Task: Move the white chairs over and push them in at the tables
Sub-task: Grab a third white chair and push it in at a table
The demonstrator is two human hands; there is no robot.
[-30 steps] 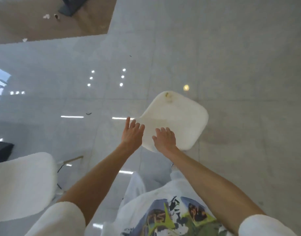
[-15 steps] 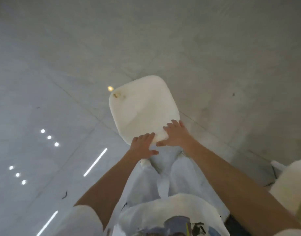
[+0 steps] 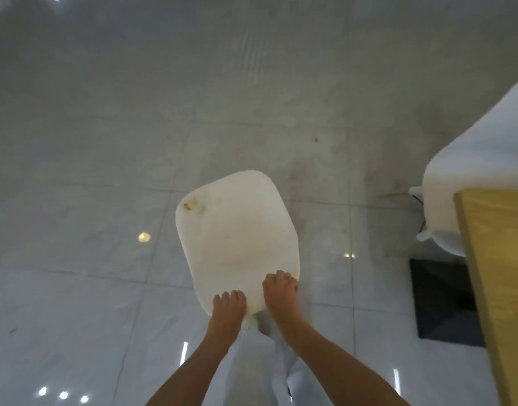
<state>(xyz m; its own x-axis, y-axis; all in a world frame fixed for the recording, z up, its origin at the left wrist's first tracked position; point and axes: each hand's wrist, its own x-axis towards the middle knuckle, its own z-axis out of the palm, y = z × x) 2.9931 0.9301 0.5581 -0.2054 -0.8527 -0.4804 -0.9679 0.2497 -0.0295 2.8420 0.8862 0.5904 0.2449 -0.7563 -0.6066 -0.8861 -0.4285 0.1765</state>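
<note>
A white fuzzy chair (image 3: 237, 230) stands on the glossy floor right in front of me, its seat seen from above with a small yellowish stain near its far left corner. My left hand (image 3: 229, 306) grips the near edge of the chair. Beside it, my right hand (image 3: 279, 291) curls over the same edge near its right corner. A second white chair (image 3: 468, 183) sits at the right, pushed against a light wooden table (image 3: 498, 273).
The table's dark base (image 3: 442, 303) rests on the floor at the right, under the tabletop. Pale glossy tiles (image 3: 105, 171) with ceiling-light reflections spread to the left and ahead.
The view has swung round with the chair: the table and second chair at the right are now larger and closer. Both hands stayed on the chair's near edge, fingers now curled tighter.
</note>
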